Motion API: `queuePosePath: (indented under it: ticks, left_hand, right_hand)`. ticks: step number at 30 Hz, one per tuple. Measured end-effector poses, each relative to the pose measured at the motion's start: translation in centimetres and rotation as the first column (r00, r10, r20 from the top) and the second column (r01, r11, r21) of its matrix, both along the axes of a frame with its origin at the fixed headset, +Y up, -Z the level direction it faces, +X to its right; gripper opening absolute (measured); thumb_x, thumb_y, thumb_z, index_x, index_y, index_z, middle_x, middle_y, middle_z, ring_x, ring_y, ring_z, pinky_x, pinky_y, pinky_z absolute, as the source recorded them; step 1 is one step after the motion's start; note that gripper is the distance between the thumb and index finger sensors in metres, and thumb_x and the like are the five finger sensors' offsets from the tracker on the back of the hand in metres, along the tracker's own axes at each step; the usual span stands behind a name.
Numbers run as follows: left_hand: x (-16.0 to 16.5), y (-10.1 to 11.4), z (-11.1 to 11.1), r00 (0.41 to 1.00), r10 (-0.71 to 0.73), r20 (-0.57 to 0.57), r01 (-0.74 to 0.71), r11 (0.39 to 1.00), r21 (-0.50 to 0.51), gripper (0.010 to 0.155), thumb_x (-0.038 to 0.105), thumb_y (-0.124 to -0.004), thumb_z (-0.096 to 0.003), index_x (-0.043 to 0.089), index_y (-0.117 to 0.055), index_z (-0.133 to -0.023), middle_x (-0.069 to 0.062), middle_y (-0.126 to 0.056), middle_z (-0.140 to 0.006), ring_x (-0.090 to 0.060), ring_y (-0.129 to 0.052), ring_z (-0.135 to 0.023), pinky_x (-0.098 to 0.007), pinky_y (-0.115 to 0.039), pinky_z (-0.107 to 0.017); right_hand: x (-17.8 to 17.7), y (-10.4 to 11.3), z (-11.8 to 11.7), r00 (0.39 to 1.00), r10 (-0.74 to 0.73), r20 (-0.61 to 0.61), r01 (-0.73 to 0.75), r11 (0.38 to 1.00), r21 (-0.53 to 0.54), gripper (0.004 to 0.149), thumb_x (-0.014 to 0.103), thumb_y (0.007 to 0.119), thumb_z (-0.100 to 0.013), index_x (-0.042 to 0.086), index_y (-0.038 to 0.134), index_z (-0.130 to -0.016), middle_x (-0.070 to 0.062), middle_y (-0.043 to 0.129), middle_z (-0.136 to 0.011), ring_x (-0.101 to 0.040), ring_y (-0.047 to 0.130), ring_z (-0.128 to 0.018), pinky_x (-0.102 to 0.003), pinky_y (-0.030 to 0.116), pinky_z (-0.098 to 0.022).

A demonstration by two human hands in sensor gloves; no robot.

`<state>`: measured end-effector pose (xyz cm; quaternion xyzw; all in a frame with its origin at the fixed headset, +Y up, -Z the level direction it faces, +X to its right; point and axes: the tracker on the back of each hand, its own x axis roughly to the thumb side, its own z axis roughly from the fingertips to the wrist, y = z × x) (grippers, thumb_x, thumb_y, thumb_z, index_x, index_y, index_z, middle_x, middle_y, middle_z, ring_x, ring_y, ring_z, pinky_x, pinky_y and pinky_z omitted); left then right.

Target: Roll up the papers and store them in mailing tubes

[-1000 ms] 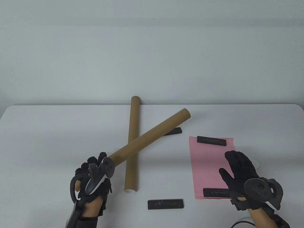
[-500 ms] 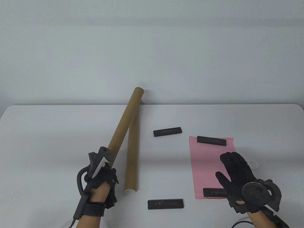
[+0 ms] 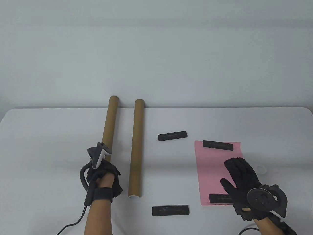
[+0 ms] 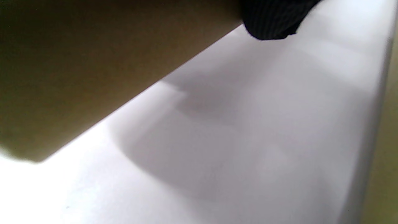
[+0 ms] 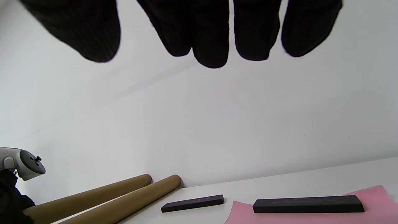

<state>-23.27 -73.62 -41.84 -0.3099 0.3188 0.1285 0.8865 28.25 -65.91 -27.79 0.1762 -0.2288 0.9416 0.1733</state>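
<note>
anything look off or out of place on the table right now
Nothing stands out. The two cardboard mailing tubes lie roughly parallel, the left tube gripped by the left hand, the right tube free. The pink paper lies flat under two black bar weights, the right hand open over it.

Even soft light; left wrist view blurred, overexposed bottom-left.

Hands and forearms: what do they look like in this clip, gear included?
Both the left hand and right hand wear black fabric gloves; forearms are bare. The left tracker is white and dark grey, the right black and ring-shaped. Black wrist straps and cables trail off.
</note>
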Motion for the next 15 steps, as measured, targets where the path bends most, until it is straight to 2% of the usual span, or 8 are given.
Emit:
queuePosePath:
  ticks: [5, 15]
  left_hand:
    - [0.1, -0.5, -0.6, 1.000, -0.026, -0.011, 0.025, 0.999, -0.038, 0.090, 0.053, -0.067, -0.0452, 0.016, -0.009, -0.104, -0.019, -0.050, -0.103, -0.032, -0.082, -0.087, -0.047, -0.074, -0.063]
    - [0.5, -1.8, -0.7, 0.998, -0.066, 0.001, 0.066, 0.997, -0.047, 0.091, 0.054, -0.066, -0.0451, 0.014, -0.008, -0.103, -0.019, -0.048, -0.103, -0.031, -0.080, -0.087, -0.046, -0.074, -0.064]
  right_hand:
    - [-0.1, 0.0, 0.0, 1.000, 0.001, -0.004, -0.001, 1.000, -0.010, 0.072, 0.054, 0.077, -0.052, 0.009, 0.066, -0.108, -0.021, 0.071, -0.109, -0.057, 0.070, -0.099, -0.071, 0.066, -0.064]
    - [-0.1, -0.1, -0.1, 1.000, -0.005, -0.016, 0.004, 1.000, -0.016, 0.073, 0.054, 0.077, -0.052, 0.009, 0.065, -0.108, -0.021, 0.070, -0.109, -0.058, 0.069, -0.099, -0.071, 0.066, -0.064]
